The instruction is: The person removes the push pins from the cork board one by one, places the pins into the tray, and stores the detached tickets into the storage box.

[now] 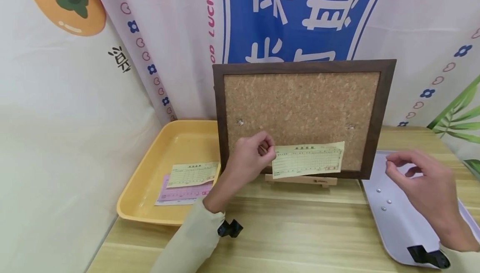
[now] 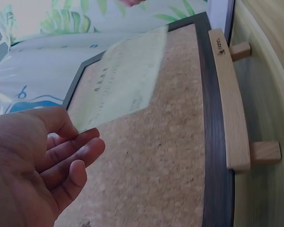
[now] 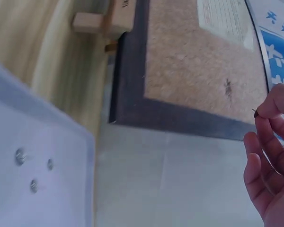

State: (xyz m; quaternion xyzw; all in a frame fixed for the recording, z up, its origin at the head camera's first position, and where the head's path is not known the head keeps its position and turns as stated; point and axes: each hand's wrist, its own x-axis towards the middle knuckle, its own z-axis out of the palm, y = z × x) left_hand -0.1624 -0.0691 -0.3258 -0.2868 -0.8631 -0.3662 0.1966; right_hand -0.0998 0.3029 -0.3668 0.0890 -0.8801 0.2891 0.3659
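My left hand (image 1: 249,154) pinches the left edge of a pale yellow receipt slip (image 1: 307,159), which hangs in front of the lower part of a cork board (image 1: 300,106). In the left wrist view the slip (image 2: 118,80) slants up from between thumb and forefinger. Over at the right, my right hand (image 1: 427,185) is raised above a lilac tray (image 1: 397,227). Between its thumb and forefinger the right wrist view shows a small dark thumbtack (image 3: 256,113), its point sticking out. Several thumbtacks (image 3: 20,157) lie in the tray.
The dark-framed board leans on a wooden stand (image 1: 300,180). Two tacks, one of them a silvery tack (image 1: 240,122), sit in the cork at left and right. On the left, a yellow tray (image 1: 142,185) holds another yellow slip (image 1: 193,174) over a pink slip (image 1: 168,194).
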